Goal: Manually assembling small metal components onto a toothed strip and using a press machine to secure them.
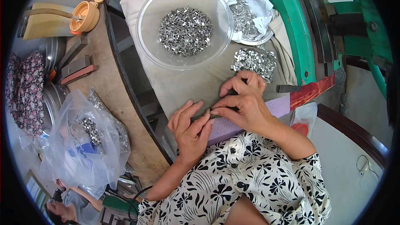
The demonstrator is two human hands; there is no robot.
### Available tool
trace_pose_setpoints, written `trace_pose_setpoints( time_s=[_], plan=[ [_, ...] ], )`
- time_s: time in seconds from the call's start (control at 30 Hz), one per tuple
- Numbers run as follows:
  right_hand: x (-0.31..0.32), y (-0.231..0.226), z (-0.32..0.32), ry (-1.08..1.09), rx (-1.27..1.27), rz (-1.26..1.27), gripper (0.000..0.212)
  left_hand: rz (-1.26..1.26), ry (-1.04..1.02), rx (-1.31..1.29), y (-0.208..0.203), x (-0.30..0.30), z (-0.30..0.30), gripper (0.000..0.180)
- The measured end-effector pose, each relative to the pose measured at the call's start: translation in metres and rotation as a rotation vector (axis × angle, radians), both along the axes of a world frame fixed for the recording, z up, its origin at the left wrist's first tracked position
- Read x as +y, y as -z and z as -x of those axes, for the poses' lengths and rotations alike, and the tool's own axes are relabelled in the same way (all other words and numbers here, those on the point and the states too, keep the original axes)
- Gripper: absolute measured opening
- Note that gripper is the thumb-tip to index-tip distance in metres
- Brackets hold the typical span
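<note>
At the near edge of the cloth-covered work surface my left hand (pixel 189 131) and my right hand (pixel 248 104) meet, fingertips almost touching. Thumb and index finger of the right pinch something tiny and dark that I cannot make out. My left thumb and index finger close in on the same spot, their tips partly hiding it. Both hands are over a purple textured strip (pixel 227 130). Just beyond the right hand lies a loose pile of small shiny metal pieces (pixel 255 63). A large clear plastic bowl (pixel 143 37) farther back holds many small bent metal parts.
A metal bowl (pixel 266 38) lined with white plastic holds thin metal pins. Green machinery (pixel 287 29) borders the right side, with a dark metal bar (pixel 288 88) near it. On the left, a wooden table (pixel 137 137) carries clear bags (pixel 83 154) and an orange-lidded container (pixel 85 18). Another person sits lower left.
</note>
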State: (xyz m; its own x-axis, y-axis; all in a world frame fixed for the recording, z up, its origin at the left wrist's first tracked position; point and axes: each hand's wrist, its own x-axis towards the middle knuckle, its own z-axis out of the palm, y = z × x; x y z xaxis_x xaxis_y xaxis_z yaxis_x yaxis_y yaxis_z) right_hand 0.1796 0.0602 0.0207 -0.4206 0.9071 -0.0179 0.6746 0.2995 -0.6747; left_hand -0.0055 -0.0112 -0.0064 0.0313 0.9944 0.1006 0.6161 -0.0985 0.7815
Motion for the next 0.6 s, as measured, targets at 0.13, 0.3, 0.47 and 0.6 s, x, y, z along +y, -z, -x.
trace_pose_setpoints(
  time_s=[0.13, 0.3, 0.47, 0.6],
  plan=[
    [0.000, 0.001, 0.002, 0.004, 0.017, 0.024, 0.015, 0.013, -0.005, 0.014, -0.001, -0.001, 0.000, 0.027],
    [-0.003, 0.002, 0.005, 0.045, 0.015, -0.020, 0.016, 0.009, -0.008, 0.014, -0.001, 0.001, -0.001, 0.026],
    [-0.004, 0.000, 0.011, 0.071, -0.016, -0.008, 0.016, -0.005, -0.012, 0.005, 0.000, 0.000, 0.000, 0.025],
    [-0.005, 0.000, 0.011, 0.086, -0.013, -0.012, 0.017, -0.004, -0.003, 0.009, 0.001, 0.001, -0.001, 0.025]
  ],
)
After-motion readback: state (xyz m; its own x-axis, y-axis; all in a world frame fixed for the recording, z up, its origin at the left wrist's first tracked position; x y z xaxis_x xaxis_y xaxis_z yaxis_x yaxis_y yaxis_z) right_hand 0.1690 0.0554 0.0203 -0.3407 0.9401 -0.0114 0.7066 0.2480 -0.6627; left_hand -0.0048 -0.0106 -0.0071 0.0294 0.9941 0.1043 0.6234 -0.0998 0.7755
